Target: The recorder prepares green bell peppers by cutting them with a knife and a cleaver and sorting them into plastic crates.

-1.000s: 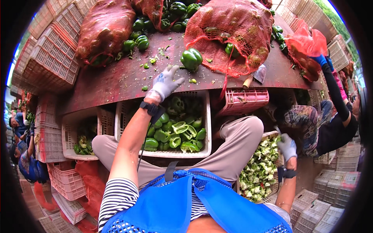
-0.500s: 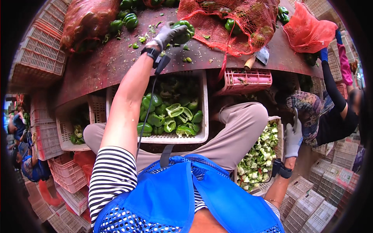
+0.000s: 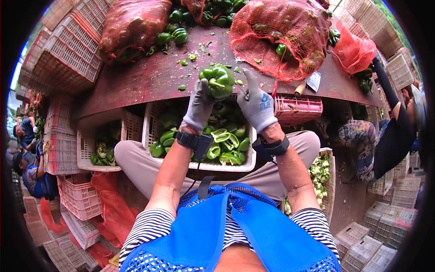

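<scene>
My left hand (image 3: pixel 199 106), in a grey glove, is closed around a whole green bell pepper (image 3: pixel 218 78), its stem side facing me. Just right of the pepper, my gloved right hand (image 3: pixel 259 106) grips what looks like a small knife (image 3: pixel 242 89). Only a thin metal part of it shows; the handle is hidden in the fingers. Both hands are above the near edge of the dark red table (image 3: pixel 136 90). Below them, between my knees, a white crate (image 3: pixel 199 167) holds cut green pepper halves (image 3: pixel 222 136).
Red mesh sacks of peppers (image 3: pixel 136 27) (image 3: pixel 281 31) lie on the table among loose peppers (image 3: pixel 180 36) and scraps. A cleaver (image 3: pixel 312 81) rests near the pink crate (image 3: pixel 297 109). Pale trimmings (image 3: pixel 319 181) fill a crate by my right knee. A co-worker (image 3: pixel 385 140) sits at right.
My left hand has drawn the pepper back from the table toward me. My right hand has come up from beside the trimmings crate to the pepper's right side.
</scene>
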The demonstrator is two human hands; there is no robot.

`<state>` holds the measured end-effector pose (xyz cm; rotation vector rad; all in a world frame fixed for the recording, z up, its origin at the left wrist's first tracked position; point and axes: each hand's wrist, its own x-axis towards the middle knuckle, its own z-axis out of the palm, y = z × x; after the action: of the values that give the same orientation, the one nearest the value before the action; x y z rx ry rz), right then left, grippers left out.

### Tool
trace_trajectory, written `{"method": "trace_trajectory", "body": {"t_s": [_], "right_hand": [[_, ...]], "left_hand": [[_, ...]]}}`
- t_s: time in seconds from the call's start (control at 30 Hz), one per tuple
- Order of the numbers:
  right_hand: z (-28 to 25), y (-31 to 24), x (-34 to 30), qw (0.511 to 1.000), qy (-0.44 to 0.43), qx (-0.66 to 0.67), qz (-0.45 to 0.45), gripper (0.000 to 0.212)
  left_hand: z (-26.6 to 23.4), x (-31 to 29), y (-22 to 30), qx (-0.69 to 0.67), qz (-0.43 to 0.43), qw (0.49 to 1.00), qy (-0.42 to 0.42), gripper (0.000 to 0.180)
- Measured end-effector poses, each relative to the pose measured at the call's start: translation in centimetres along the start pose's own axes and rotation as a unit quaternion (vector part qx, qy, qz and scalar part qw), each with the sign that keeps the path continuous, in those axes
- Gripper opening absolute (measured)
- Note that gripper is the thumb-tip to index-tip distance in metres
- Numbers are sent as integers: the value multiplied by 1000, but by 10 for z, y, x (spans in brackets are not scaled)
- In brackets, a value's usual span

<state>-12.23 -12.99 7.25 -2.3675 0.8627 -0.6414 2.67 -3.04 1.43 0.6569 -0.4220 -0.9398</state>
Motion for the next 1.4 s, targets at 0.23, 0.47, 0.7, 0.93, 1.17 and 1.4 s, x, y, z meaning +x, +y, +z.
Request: {"method": "trace_trajectory", "body": {"t_s": [0.23,0.47,0.7,0.93,1.17,1.4], "right_hand": [[-2,5,-14,996,-18,-27,-87,76],[-2,19,-25,988,-82,-96,-88,87],[29,33,-17,980,-148,-130,-12,75],[52,55,38,977,-142,-131,89,73],[81,84,61,957,-224,-103,156,81],[84,87,67,958,-231,-72,154,79]], "left_hand": [[11,-22,2,168,15,984,57,62],[19,-32,2,340,26,938,70,63],[-2,-25,-13,317,-54,944,79,49],[-33,56,-26,426,-65,901,44,59],[-76,89,-62,536,-68,839,64,50],[-61,87,-55,596,-76,793,101,52]]}}
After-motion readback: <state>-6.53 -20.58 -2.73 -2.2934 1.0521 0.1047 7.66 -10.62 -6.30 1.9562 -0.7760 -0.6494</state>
